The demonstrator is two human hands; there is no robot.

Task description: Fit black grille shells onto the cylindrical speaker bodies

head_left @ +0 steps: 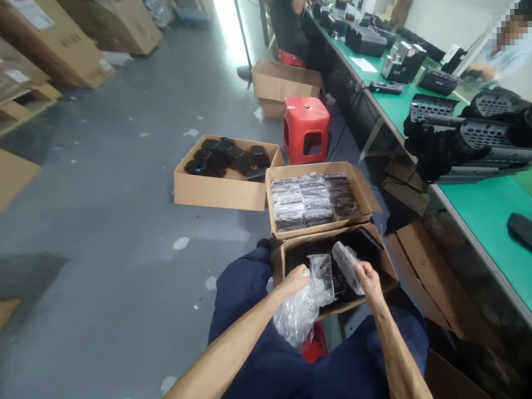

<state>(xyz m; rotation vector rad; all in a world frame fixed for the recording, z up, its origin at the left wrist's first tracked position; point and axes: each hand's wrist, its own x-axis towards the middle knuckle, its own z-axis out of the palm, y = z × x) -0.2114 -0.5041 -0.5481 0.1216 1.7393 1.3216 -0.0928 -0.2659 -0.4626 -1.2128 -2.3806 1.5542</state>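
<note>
My left hand (pixel 297 279) is closed on crumpled clear plastic bags (pixel 297 313), which hang down over the near left corner of an open cardboard box (pixel 277 266). My right hand (pixel 369 280) grips the near end of a dark oblong piece wrapped in clear plastic (pixel 348 263); its exact kind is hard to make out. Both hands are over the box, which has dark parts (pixel 369 238) inside. Right behind it stands another box (pixel 272 221) packed with rows of plastic-wrapped dark pieces (pixel 316 202).
A box of black parts (pixel 220 195) sits on the floor at left, beside a red stool (pixel 306 127). On my right runs a green workbench (pixel 477 210) holding black perforated housings (pixel 484 130). Co-workers are near the bench. Large cartons (pixel 62 39) stand at far left.
</note>
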